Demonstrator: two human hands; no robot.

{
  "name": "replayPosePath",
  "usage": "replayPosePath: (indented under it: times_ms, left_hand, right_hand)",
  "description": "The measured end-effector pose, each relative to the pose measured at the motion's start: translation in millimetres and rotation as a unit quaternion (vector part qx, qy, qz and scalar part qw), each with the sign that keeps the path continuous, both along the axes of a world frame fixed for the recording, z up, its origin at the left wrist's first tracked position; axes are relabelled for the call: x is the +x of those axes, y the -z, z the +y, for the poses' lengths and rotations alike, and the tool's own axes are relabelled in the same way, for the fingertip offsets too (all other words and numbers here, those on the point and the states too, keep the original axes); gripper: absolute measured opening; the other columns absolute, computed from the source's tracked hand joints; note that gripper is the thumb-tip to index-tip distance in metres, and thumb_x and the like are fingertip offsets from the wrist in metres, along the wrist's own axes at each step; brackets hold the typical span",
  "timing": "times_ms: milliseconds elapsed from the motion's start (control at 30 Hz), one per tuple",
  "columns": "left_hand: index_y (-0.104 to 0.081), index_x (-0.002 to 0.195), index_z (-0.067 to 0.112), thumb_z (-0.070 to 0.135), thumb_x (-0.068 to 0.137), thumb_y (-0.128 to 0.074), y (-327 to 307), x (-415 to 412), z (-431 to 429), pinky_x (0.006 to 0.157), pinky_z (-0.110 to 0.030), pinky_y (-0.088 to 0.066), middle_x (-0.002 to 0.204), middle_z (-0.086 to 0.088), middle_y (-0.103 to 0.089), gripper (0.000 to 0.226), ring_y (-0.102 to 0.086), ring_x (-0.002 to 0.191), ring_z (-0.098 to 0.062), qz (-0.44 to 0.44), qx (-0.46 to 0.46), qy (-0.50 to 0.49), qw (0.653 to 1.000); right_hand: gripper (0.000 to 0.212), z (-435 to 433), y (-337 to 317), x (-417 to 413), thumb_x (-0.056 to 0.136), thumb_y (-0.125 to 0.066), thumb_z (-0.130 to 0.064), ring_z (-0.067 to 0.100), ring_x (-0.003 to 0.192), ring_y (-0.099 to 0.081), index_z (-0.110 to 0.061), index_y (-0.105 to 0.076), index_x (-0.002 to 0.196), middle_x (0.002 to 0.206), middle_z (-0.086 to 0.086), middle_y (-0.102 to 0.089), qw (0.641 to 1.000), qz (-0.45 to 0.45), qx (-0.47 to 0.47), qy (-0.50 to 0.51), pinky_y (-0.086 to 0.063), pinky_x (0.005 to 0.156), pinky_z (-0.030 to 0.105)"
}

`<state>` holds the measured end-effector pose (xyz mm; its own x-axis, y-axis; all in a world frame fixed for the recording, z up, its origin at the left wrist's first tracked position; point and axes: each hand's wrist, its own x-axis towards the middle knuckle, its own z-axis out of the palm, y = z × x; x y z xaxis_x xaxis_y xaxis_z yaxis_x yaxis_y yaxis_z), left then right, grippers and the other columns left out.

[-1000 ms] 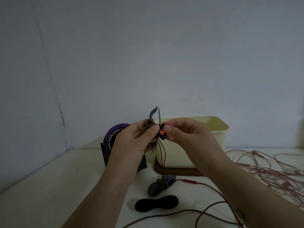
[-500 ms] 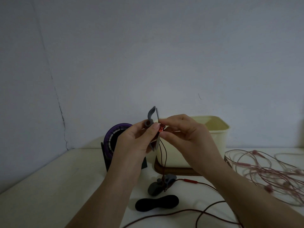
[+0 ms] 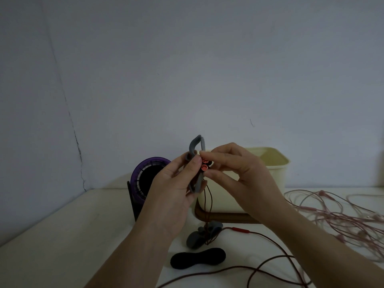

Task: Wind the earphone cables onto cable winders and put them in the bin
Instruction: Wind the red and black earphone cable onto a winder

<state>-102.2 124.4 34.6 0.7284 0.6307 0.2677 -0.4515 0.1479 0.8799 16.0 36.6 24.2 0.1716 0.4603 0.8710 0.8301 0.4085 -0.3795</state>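
The left hand [image 3: 176,183] curls round a grey winder [image 3: 197,145], thumb pressed on its middle. It holds the winder upright above the bench [image 3: 62,235], long axis vertical, in front of the bin [image 3: 278,165]. The right hand [image 3: 241,173] pinches two red earbuds [image 3: 204,164] against the winder's waist with thumb and forefinger. The dark red cable [image 3: 241,230] hangs straight down from the earbuds to the bench, then trails right.

Grey winders [image 3: 196,145]: two
Black winder [image 3: 198,260]: one
Bin [image 3: 277,179]: one
Fan [image 3: 143,165]: one
Red earbuds [image 3: 204,167]: two
Pink cables [image 3: 332,217]: tangled, count unclear
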Motion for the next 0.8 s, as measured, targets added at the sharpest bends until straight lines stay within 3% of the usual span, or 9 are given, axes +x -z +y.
replayPosePath:
  times_ms: [200,300,600,700,800]
  left_hand:
    - [-0.067,0.111,0.015,0.025,0.068,-0.064,0.1,-0.8,1.1,0.075,-0.027,-0.056,0.088,0.002,-0.073,0.044,-0.07,0.08,-0.007,0.006,0.037,-0.021,0.999]
    - [-0.068,0.11,0.015,0.024,0.069,-0.063,-1.9,-1.4,2.6,0.081,-0.03,-0.055,0.09,0.001,-0.074,0.042,-0.07,0.082,-0.008,0.008,0.053,-0.025,0.998]
    - [-0.068,0.103,0.018,0.024,0.067,-0.063,-5.4,-3.1,0.2,0.083,-0.031,-0.054,0.087,0.003,-0.075,0.037,-0.071,0.083,-0.007,0.009,0.076,-0.045,0.996]
    - [-0.069,0.096,0.022,0.025,0.065,-0.064,-5.6,-3.8,-0.8,0.08,-0.029,-0.054,0.083,0.006,-0.075,0.031,-0.07,0.079,-0.006,0.019,0.098,-0.069,0.993]
    - [-0.075,0.087,0.026,0.03,0.061,-0.068,-6.7,-7.5,0.2,0.081,-0.03,-0.055,0.083,0.005,-0.074,0.028,-0.068,0.08,-0.009,0.042,0.134,-0.058,0.988]
  right_hand:
    - [0.032,2.9,5.8,2.1,0.081,-0.065,-0.032,0.01,0.082,-0.061,-0.027,-0.068,0.112,0.098,-0.012,-0.061,1.0,0.009,0.012,0.004,-0.05,0.077,0.016]
    - [0.033,3.1,6.0,1.1,0.081,-0.066,-0.032,0.013,0.08,-0.06,-0.028,-0.067,0.114,0.097,-0.011,-0.061,1.0,0.003,0.024,0.009,-0.052,0.076,0.02]
    - [0.032,-0.3,4.9,-4.1,0.078,-0.067,-0.036,0.006,0.086,-0.062,-0.03,-0.066,0.11,0.094,-0.017,-0.066,0.999,0.006,0.036,0.024,-0.051,0.075,0.017]
    - [0.027,-3.4,5.4,-5.9,0.078,-0.068,-0.04,0.008,0.09,-0.064,-0.03,-0.066,0.103,0.096,-0.014,-0.067,0.996,0.082,0.027,-0.01,-0.05,0.078,0.018]
    - [0.027,-4.3,2.9,1.9,0.089,-0.059,-0.018,0.009,0.103,-0.061,-0.035,-0.061,0.11,0.109,-0.012,-0.066,0.984,0.174,0.01,-0.042,-0.051,0.086,0.03]
